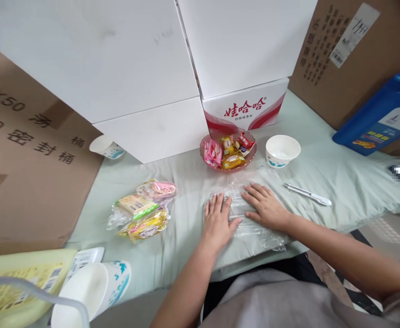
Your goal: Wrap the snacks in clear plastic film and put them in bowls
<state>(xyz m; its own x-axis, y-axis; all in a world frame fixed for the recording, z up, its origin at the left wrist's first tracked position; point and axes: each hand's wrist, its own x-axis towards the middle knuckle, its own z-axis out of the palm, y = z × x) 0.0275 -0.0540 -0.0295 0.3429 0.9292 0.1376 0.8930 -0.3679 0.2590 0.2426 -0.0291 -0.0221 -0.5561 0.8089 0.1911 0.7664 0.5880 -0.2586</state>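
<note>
Where hands (217, 221) (264, 205) press, clear bags (254, 230) blurred

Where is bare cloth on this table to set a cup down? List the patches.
Bare cloth lies between the snack bags and the left hand, and right of the pen toward the blue jug. It is crowded around the candy dish, the bowl and the plastic sheet under both hands.
</note>
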